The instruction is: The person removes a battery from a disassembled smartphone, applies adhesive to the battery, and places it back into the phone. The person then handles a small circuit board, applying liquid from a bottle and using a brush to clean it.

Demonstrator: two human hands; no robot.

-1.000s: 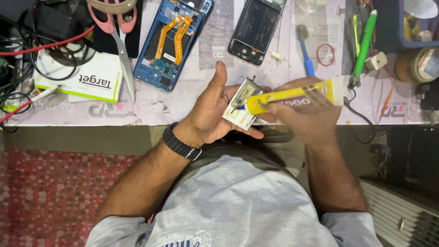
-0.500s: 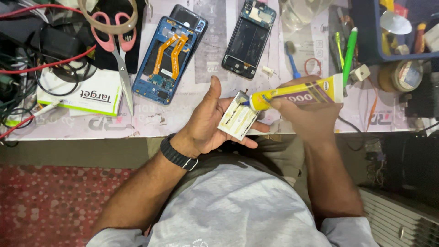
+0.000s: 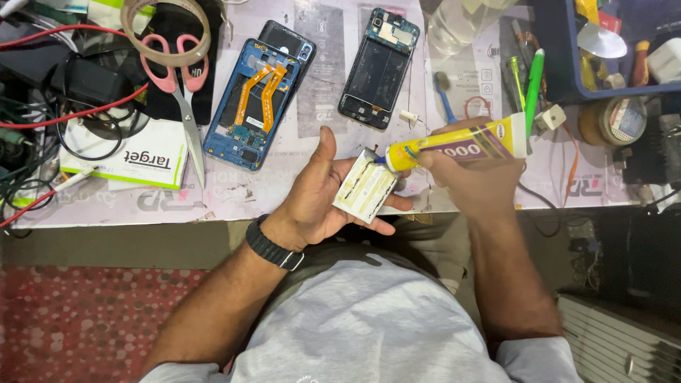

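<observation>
while the flat white phone battery (image 3: 366, 189) is cradled in the left hand (image 3: 317, 202), palm up and just off the near edge of the tabletop (image 3: 312, 106), the yellow glue tube (image 3: 457, 145) is clenched in the right hand (image 3: 474, 181), and its nozzle is laid against the battery's upper right corner. the left grip is a loose cradle: fingers are curled under the battery, thumb raised free above it. the right grip is wrapped shut around the tube body.

the key relation: the battery's long axis is tilted, running from lower left to upper right, and the tube's long axis is set nearly level, pointing leftward from the right hand into the battery's top end. so the battery lies left of and slightly below the tube grip, with nozzle and battery touching or nearly so; exact contact cannot be told. a dark line is seen along the battery's upper edge, likely glue.

on the tabletop beyond, a blue opened phone frame (image 3: 252, 106) with orange flex cables and a second dark phone frame (image 3: 379, 67) are laid well apart from both hands. pink-handled scissors (image 3: 181, 89) are left farther off to the left, a green pen (image 3: 533, 81) just behind the tube's tail.
</observation>
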